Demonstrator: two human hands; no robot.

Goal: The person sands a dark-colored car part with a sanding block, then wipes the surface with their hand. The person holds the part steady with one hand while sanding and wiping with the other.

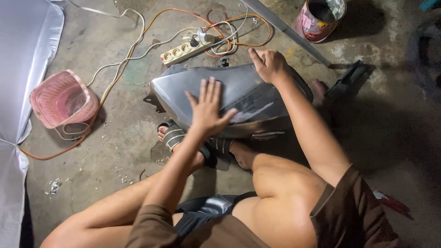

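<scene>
Brown short sleeves (349, 206), dark shorts (206, 213) (striped sandals (174, 136) too)

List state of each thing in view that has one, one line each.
left hand: open, fingers spread, flat on the panel
right hand: gripping the panel's far edge
grey body panel: resting on the floor against the feet, dull scuffed patch in the middle
power strip: on the floor, plug inserted
pink basket: tipped on its side
paint can: open, no lid, tilted
orange cable: loose across the floor
</scene>
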